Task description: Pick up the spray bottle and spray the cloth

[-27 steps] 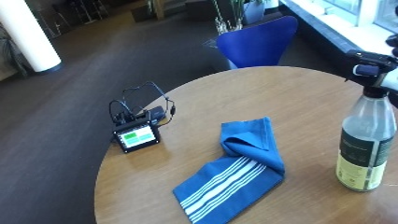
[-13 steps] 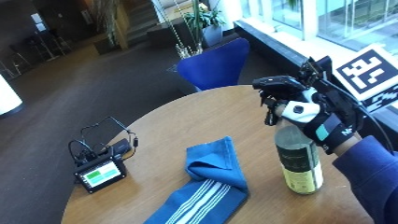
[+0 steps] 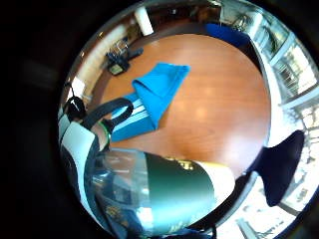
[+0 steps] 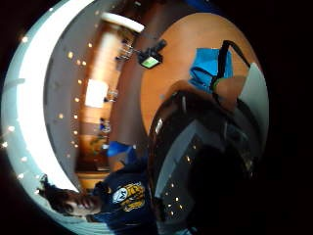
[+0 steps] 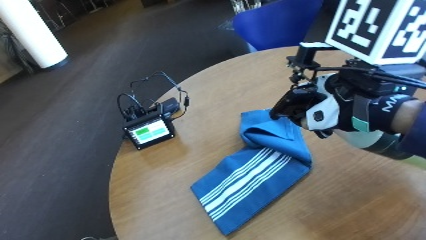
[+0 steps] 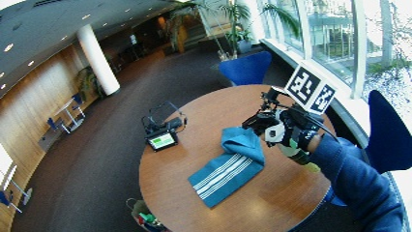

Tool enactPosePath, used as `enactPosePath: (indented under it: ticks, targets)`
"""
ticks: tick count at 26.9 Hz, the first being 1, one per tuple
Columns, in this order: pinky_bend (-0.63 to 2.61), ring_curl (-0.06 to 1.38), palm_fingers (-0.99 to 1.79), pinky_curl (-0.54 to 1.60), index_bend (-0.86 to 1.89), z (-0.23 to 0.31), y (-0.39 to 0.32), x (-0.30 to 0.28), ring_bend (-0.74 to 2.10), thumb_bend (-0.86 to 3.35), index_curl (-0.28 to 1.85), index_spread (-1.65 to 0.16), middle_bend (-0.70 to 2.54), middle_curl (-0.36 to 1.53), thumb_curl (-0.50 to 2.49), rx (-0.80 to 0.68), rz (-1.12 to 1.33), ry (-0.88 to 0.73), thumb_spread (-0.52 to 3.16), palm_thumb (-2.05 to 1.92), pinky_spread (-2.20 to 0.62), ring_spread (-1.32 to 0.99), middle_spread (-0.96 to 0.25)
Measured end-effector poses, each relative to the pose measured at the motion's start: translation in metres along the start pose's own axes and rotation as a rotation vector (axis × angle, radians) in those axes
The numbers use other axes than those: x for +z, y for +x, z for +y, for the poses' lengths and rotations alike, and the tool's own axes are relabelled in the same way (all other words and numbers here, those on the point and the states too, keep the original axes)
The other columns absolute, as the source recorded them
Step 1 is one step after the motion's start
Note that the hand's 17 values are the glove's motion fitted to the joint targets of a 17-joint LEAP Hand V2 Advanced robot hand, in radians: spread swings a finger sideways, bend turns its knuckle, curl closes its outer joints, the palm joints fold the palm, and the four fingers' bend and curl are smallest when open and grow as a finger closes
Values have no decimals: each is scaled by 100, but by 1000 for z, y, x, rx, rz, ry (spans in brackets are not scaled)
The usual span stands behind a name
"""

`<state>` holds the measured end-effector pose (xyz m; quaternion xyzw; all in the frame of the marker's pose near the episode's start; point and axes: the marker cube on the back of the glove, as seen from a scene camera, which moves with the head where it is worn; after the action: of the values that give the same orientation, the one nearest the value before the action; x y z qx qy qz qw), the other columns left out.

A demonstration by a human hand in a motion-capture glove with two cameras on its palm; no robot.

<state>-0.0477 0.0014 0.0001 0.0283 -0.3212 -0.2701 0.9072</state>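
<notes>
I see my gloved right hand [image 5: 336, 107] nearest, fingers curled round the bottle [image 5: 389, 145] and holding it lifted off the desk [image 5: 219, 85]; the bottle lies tilted, its clear body mostly hidden behind the glove in the outside view, its black spray head [image 5: 303, 62] pointing out past the knuckles; whether a finger sits on the trigger I cannot tell. In the little finger side view the bottle [image 3: 164, 191] fills the space close to the palm, its dark green label showing; in the thumb side view its dark form [image 4: 205, 161] blocks much of the scene.

Just under and beside the hand lies the cloth [image 5: 256, 172], blue with white stripes, flat on the desk with its far end folded over into a raised hump; the spray head hangs above that folded end, apart from it; the wide view shows the cloth [image 6: 228, 169] running toward the near edge of the round wooden desk [image 6: 193, 111].

Further off, near the desk's far edge and well apart from the cloth, sits a small device [image 5: 150, 132] with a lit green screen, black cables [image 5: 150, 95] looped behind it; beyond the desk stands a blue chair [image 5: 279, 20].
</notes>
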Motion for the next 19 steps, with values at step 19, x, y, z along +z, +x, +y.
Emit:
enactPosePath:
  ticks: [19]
  targets:
    - [43, 43, 133, 36, 16, -41, -18, 28, 73, 1, 33, -30, 73, 48, 66, -106, 1313, -591, 47, 97, -32, -22, -12]
